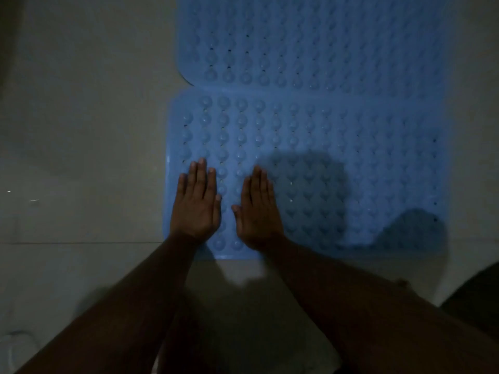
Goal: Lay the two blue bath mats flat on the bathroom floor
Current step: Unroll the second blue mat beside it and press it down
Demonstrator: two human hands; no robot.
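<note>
Where both hands press palm-down, the entry reads as follows:

Item 1, near bath mat [337, 147]: blue, studded with rows of round bumps and small holes; lies flat on the floor [81, 130]. Its left portion sits directly under the fingers of both hands; the rest runs off to the right of the fingertips, partly in shadow.

Item 2, far bath mat [310, 41]: blue, same pattern; lies flat beyond the fingertips, its near edge meeting or slightly overlapping the far edge of item 1. Which of the two lies on top cannot be told.

Item 3, left hand [196, 209]: flat on item 1 near its left edge, fingers straight and held together, thumb alongside; gripping nothing.

Item 4, right hand [258, 211]: flat on item 1 just beside the left hand, a narrow strip of mat between them; fingers extended and together, thumb spread toward the left hand; gripping nothing.

Item 5, floor: pale tile with a grout line, left of the fingers and below the wrists; dim light
</note>
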